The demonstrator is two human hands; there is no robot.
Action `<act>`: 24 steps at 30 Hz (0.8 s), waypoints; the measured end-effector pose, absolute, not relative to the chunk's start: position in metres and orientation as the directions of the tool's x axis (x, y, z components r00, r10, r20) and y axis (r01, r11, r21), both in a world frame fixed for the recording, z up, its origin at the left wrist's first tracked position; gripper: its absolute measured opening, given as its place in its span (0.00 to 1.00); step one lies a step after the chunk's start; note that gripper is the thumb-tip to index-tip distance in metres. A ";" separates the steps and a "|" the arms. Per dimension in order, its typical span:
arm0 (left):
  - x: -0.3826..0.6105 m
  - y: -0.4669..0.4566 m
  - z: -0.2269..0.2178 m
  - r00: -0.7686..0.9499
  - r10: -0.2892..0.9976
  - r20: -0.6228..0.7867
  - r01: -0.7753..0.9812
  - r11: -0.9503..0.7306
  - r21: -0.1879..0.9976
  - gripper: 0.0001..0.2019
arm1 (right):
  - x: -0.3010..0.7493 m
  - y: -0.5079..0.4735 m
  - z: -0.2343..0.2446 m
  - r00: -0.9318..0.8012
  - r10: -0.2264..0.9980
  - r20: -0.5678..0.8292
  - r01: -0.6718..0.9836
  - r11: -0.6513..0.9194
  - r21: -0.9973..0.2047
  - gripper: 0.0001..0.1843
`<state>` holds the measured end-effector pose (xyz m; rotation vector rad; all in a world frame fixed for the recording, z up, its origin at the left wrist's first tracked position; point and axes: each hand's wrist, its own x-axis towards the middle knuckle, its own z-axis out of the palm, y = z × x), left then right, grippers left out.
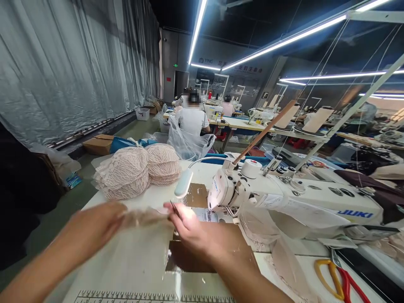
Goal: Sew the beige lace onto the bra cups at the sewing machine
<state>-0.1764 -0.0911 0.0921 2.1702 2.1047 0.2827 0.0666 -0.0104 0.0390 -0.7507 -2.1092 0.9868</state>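
A beige piece of fabric point(143, 219), blurred by motion, stretches between my two hands above the white table. My left hand point(97, 223) is closed on its left end. At the other end, my right hand point(189, 227) has its fingers pinched together at the fabric and also holds a slim dark pointed tool point(176, 209), whose exact kind I cannot make out. Just right of that hand is the needle area of a white JUKI sewing machine point(217, 191). A small lamp point(184, 183) shines onto the spot.
Two rounded stacks of cream lace pieces point(123, 172) lie at the table's back left. Brown tape-covered sheeting point(217, 246) lies below the machine. Scissors with yellow and red handles point(339, 275) rest at right; a ruler strip point(151, 296) runs along the front. A person point(193, 118) sits ahead.
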 end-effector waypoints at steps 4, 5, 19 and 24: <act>-0.206 -0.060 0.159 -0.075 0.687 0.722 0.983 0.172 -0.062 0.20 | 0.005 0.044 0.062 -0.442 0.573 0.690 0.113 0.799 -0.591 0.16; -0.211 -0.046 0.170 -0.039 0.601 0.798 0.981 0.173 -0.083 0.19 | -0.005 0.059 0.066 -0.414 0.529 0.740 0.115 0.837 -0.534 0.15; -0.239 0.057 0.067 0.065 0.912 0.406 0.987 -0.119 0.108 0.38 | 0.105 0.024 0.017 -0.728 0.608 0.316 0.377 0.740 -0.557 0.26; -0.249 0.045 0.073 0.029 0.873 0.487 0.983 -0.113 0.144 0.35 | 0.228 -0.032 0.008 -0.400 0.891 0.214 0.764 0.453 -0.459 0.12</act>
